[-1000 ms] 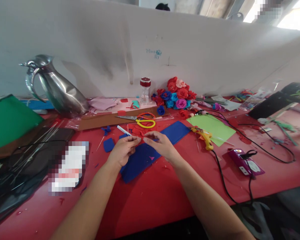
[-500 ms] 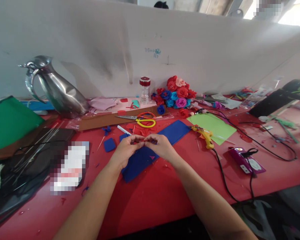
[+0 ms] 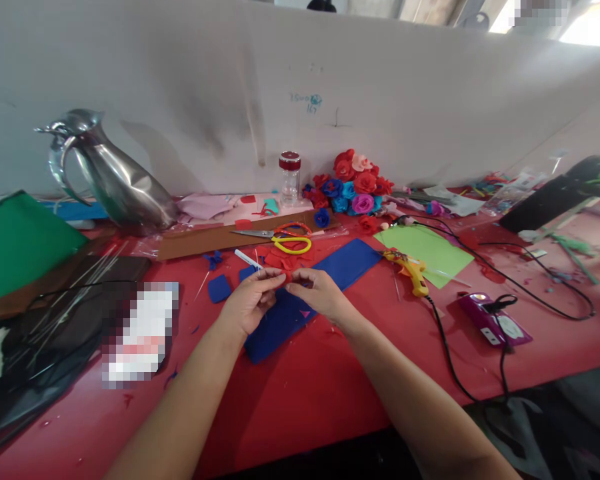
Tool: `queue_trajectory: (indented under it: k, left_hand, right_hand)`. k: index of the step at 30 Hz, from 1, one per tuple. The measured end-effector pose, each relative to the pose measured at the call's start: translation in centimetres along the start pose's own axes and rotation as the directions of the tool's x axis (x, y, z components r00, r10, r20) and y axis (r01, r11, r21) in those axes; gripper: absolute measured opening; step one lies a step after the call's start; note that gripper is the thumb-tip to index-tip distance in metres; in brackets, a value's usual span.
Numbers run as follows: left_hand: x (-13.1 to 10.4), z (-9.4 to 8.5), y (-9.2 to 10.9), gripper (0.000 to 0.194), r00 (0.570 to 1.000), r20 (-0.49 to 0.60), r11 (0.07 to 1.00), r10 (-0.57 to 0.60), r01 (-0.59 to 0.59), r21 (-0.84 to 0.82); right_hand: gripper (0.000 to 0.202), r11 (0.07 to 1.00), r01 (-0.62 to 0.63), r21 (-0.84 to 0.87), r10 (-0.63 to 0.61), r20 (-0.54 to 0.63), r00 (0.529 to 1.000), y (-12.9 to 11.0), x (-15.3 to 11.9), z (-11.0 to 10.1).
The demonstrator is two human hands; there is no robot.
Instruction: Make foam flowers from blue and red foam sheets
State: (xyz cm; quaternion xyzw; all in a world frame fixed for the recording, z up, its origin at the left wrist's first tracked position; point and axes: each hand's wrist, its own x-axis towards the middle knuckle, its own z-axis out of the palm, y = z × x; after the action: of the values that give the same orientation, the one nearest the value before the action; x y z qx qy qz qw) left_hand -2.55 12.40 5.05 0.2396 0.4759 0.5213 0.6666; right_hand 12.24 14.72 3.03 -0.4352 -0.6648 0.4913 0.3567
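My left hand is closed, its thumb and fingers pinching a small red paper piece. From the other side my right hand pinches the same piece, fingertips close to the left ones. Much of the piece is hidden by the fingers. Both hands are above a long blue paper strip. Just beyond them lie red petal-like cutouts and scissors with yellow and orange handles. Left of the hands are a blue cut square and a white pen.
A yellow glue gun lies on the right, its cord running to a purple power socket. Paper roses, a glass jar and a steel jug stand along the back. Green sheet lies to the right.
My fingertips have shifted slightly and parted a little, so more of the red piece shows between them. The left hand has turned a bit. Things on the table have stayed put.
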Motion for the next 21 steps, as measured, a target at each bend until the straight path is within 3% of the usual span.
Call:
queue_trajectory:
  k: [5, 11, 14, 16, 21]
  left_hand:
    - [-0.1, -0.1, 0.2, 0.022, 0.999, 0.011, 0.999, 0.036, -0.036, -0.008]
    - [-0.4, 0.1, 0.1, 0.031, 0.996, 0.005, 0.958, 0.084, -0.083, 0.273]
    - [-0.3, 0.0, 0.2, 0.030, 0.992, -0.039, 0.956, 0.123, -0.108, 0.274]
    - [-0.1, -0.2, 0.3, 0.028, 0.988, -0.062, 0.968, 0.140, -0.123, 0.219]
    - [0.2, -0.5, 0.4, 0.026, 0.994, -0.053, 0.988, 0.092, -0.084, 0.128]
  right_hand:
    - [0.018, 0.998, -0.061, -0.003, 0.061, -0.011, 0.998, -0.1, 0.1, -0.2]
    - [0.014, 0.994, -0.077, -0.076, 0.081, 0.057, 0.995, -0.3, 0.0, -0.4]
    - [0.012, 0.980, -0.011, -0.199, 0.028, 0.083, 0.996, -0.4, -0.1, -1.6]
    - [0.008, 0.945, 0.032, -0.325, 0.021, 0.159, 0.987, -0.5, -0.1, -2.7]
    - [0.007, 0.782, 0.042, -0.622, 0.189, 0.302, 0.934, -0.8, -0.5, -4.0]
